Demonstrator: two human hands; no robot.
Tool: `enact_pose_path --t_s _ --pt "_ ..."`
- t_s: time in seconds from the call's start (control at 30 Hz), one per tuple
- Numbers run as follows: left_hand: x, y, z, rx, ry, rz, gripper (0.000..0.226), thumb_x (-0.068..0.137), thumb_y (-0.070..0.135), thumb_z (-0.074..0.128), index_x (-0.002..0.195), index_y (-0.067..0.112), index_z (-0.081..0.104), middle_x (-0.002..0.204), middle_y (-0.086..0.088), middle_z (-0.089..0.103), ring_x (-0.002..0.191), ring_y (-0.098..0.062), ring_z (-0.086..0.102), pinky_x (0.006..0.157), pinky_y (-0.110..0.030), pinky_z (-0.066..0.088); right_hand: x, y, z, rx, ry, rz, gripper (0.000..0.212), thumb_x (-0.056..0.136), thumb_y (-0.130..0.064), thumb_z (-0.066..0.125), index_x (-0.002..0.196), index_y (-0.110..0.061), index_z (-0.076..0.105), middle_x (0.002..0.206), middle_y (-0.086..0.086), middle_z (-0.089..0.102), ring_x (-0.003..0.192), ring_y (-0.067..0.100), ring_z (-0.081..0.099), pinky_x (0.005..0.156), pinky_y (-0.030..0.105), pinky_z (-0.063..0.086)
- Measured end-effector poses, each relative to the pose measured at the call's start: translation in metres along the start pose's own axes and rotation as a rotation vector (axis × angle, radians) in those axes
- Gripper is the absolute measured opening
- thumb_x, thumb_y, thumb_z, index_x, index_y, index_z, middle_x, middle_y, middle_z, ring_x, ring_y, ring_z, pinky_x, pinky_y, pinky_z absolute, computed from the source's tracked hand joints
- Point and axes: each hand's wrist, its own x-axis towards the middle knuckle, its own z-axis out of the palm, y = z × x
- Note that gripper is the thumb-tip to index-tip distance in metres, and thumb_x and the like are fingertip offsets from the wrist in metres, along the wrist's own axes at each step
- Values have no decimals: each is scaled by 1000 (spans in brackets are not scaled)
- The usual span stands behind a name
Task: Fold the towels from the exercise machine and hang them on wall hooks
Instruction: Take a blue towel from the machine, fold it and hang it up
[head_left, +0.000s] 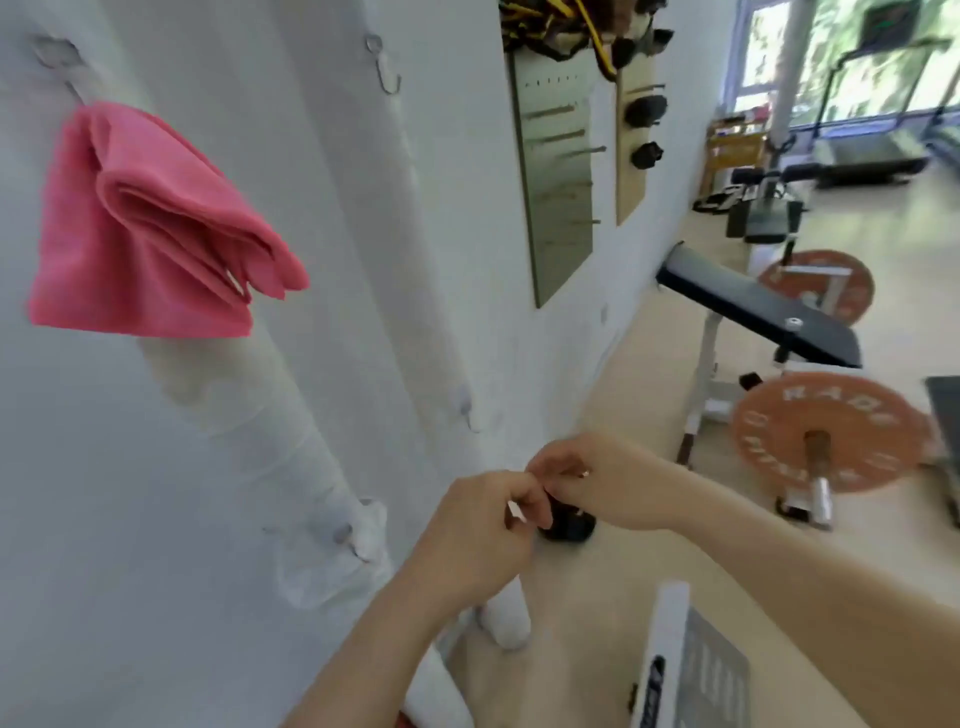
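The folded pink towel (150, 223) is hanging from a wall hook (57, 54), high up and well to the left of both grips, with its layered edges drooping rightward. The left grip (478, 535) and right grip (597, 478) are meeting low by the wall with fingers curling together, and I cannot tell whether they are pinching anything. The left one is sitting nearer the wall. A bare hook (384, 67) is showing to the right of the towel, with open wall around it.

pink towel (150, 223), white wall (363, 234), orange weight plate (826, 431)
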Motion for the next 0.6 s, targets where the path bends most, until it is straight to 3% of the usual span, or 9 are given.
enact_pose_path --t_s 0.1,0.17,0.23,0.27,0.33,0.4,0.5,0.6 --pt "-20 -11 72 -66 -95 -63 44 77 -3 49 78 40 58 66 21 56 56 8 49 56 -6 36 -60 62 43 2 39 229 34 94 -11 48 123 -22 63 124 -6 61 110 11 57 81 13 37" --pt "-37 -5 118 -155 -149 -92 35 83 3 57 87 38 60 76 16 62 58 7 52 58 -5 38 -111 98 62 61 81 376 34 95 -11 47 126 -22 59 135 -6 52 105 6 56 77 9 40" --pt "-54 10 158 -268 -198 -128 20 85 10 64 86 30 65 74 9 66 59 8 56 58 -5 41 -162 132 71 100 118 512 33 96 -11 46 125 -21 57 140 -4 47 106 7 56 73 5 40" --pt "-60 19 177 -323 -238 -154 15 85 12 66 83 27 67 68 7 68 59 7 58 58 -7 42 -187 147 73 112 137 583 34 96 -12 46 126 -22 56 139 -3 49 107 10 57 75 7 40" --pt "-69 40 211 -401 -324 -175 14 86 14 66 77 24 69 61 4 69 59 -1 61 64 -17 49 -234 177 74 180 195 722 35 94 -15 48 127 -25 56 130 -1 53 87 10 60 74 17 44" --pt "-75 64 245 -426 -370 -156 17 87 10 64 80 25 69 59 2 67 58 -11 61 65 -27 51 -280 207 76 376 283 831 32 92 -15 52 122 -26 59 125 2 57 90 13 59 81 29 51" --pt "-79 103 296 -445 -374 -92 34 85 -2 59 84 31 68 66 6 64 55 -3 53 58 -14 44 -347 238 76 882 489 944 25 91 -13 55 112 -26 62 117 8 63 101 21 61 84 36 55" --pt "-85 155 348 -393 -432 -53 46 83 -9 50 84 33 67 68 14 61 55 3 52 57 -9 40 -419 276 68 1076 707 1000 28 92 -15 58 119 -22 61 117 11 65 108 26 61 76 34 57"
